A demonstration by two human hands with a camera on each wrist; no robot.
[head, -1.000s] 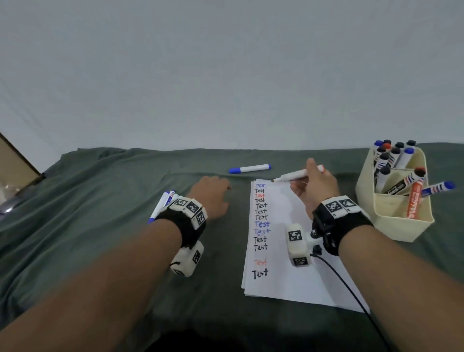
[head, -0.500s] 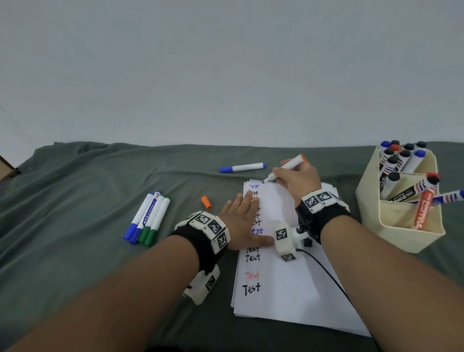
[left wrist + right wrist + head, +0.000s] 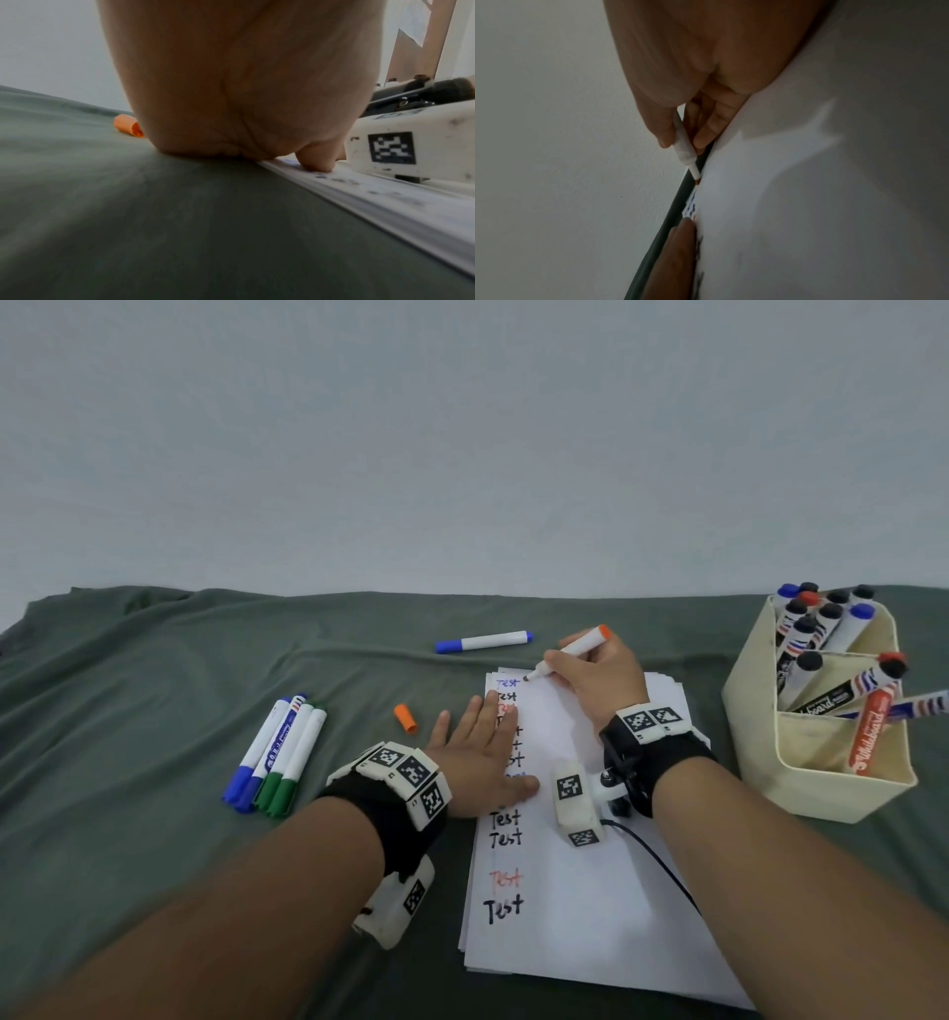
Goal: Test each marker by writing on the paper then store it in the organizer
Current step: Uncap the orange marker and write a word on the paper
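Green cloth [image 3: 154,670] under everything. Paper stack [image 3: 575,906], sheet count unclear, pinned by flat, straight-fingered left hand [image 3: 482,752] hiding some words. Organizer [image 3: 821,778] right, crowded beyond counting. Right hand [image 3: 601,680] pinching uncapped marker [image 3: 570,653], tip at paper's top. Four markers [image 3: 280,755] left, one blue marker [image 3: 482,642] beyond, one orange cap [image 3: 405,719].

"Test" on paper [image 3: 580,906]; "Whiteboard" on marker [image 3: 871,737]

Beside the white paper [image 3: 590,865] with black, red and blue words: an orange cap [image 3: 405,719], green cloth [image 3: 154,685], cream organizer [image 3: 821,762].
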